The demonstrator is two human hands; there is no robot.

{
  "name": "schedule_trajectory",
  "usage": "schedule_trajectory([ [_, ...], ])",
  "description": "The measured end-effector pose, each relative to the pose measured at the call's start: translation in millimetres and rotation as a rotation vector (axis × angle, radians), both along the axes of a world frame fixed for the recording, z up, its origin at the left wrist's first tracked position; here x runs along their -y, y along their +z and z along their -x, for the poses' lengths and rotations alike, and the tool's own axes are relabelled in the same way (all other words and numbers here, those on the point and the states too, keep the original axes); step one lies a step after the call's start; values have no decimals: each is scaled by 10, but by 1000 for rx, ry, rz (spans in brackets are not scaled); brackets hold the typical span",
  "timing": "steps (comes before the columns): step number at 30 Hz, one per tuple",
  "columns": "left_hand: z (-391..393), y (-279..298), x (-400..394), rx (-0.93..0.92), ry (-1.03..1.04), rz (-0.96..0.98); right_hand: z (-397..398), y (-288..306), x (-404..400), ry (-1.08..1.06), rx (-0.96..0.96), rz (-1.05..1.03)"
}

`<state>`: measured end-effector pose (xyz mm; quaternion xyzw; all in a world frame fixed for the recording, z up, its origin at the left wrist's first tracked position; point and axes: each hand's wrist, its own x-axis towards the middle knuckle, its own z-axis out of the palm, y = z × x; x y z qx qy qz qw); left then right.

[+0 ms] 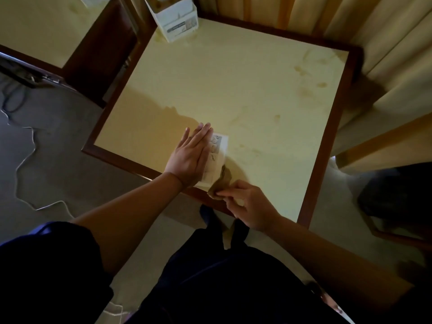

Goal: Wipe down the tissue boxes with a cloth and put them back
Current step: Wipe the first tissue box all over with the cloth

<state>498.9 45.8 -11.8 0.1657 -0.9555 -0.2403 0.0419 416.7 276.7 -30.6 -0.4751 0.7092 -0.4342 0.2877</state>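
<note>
We see our left hand (190,157) laid flat, fingers straight, on a white printed tissue box (216,153) lying near the front edge of the square cream table with a dark wooden frame (327,136). Our right hand (247,204) pinches a crumpled brown cloth (221,181) against the box's near corner. A second white tissue box (175,19) stands at the far left corner; pale curtains (350,24) hang behind, and a white cable (30,160) trails on the grey floor

A stained square table (268,94) with dark wood rim, cream curtains (350,22) behind, white cable (25,157) (looping) on grey carpet.
</note>
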Motion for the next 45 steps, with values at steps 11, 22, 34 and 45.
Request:
schedule_trajectory([
  [11, 39, 94, -61, 102, 21, -1, 184, 51, 44, -481, 642, -3],
  [22, 71, 8, -217, 29, 19, 16, 108, -153, 596, -624, 844, 72],
  [34, 128, -29, -262, 62, -43, 147, -174, -721, 665, -400, 317, 284],
  [45, 150, -65, -228, 25, -85, 202, -24, -800, 1070, -363, 502, 387],
])
